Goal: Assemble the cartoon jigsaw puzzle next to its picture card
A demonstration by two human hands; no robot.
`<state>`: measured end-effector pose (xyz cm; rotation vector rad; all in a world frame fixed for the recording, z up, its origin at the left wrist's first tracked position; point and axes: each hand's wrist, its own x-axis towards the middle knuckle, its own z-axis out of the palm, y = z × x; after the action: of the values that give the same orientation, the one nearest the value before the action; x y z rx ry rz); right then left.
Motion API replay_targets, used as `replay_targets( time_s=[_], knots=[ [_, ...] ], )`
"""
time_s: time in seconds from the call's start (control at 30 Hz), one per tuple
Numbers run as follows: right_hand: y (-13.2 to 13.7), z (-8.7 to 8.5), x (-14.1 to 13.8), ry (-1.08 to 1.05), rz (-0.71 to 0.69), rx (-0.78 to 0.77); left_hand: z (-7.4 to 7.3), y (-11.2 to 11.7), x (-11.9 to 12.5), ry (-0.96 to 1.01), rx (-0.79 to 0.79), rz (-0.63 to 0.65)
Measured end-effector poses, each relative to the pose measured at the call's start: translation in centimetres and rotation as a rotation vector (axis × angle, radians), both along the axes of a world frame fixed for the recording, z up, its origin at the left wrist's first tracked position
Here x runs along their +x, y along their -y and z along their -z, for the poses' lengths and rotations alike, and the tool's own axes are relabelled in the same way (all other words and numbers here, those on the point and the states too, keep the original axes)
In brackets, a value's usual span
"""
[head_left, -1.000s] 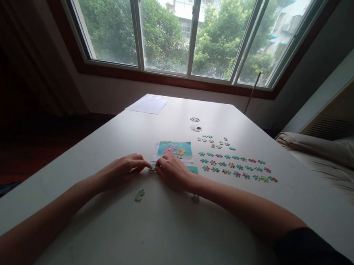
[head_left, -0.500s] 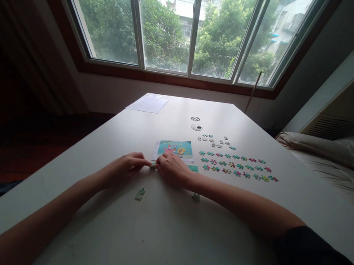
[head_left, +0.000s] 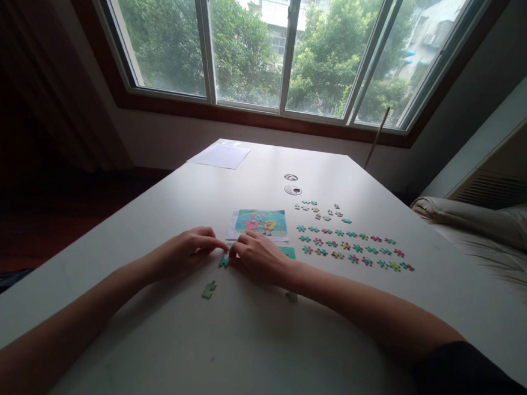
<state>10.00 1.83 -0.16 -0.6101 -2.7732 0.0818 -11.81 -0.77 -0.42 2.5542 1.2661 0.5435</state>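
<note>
1. Picture card (head_left: 259, 222): colourful printed card, flat on the white table (head_left: 243, 352). Landmark for all entries below.
2. Green piece (head_left: 224, 259): jigsaw piece lying on the table just in front of the card's near left corner, exactly where the fingertips of both hands meet.
3. Left hand (head_left: 183, 249): palm down, near and left of the card, fingers loosely curled, thumb and forefinger tips at the green piece. Pinched or only touched: cannot tell.
4. Right hand (head_left: 259, 258): palm down, directly in front of the card, fingers bent, tips against the right side of the green piece. Grip likewise cannot be told.
5. Joined strip (head_left: 288, 252): teal pieces touching the card's near right edge, partly hidden by the right hand.
6. Loose piece (head_left: 208, 289): pale green, nearer than the card, left of the right forearm.
7. Rows of pieces (head_left: 352, 249): sorted lines, right of the card.
8. Sheet of paper (head_left: 221, 156): well beyond the card, left.
</note>
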Motion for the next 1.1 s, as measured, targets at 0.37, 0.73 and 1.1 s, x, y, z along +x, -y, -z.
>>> replay_targets(
  time_s=[0.37,0.73,1.1],
  knots=[
    [0.2,-0.2,1.5,-0.097,-0.015,-0.095,-0.7,0.6,0.6,0.038,0.084,0.046],
    [-6.2,-3.1,15.2,-0.038,0.544,-0.136,-1.1,1.6,1.8,0.01,-0.054,0.12],
    [-11.0,-0.9,24.1,0.042,0.918,-0.169,-1.1,1.6,2.1,-0.077,-0.015,0.081]
  ],
)
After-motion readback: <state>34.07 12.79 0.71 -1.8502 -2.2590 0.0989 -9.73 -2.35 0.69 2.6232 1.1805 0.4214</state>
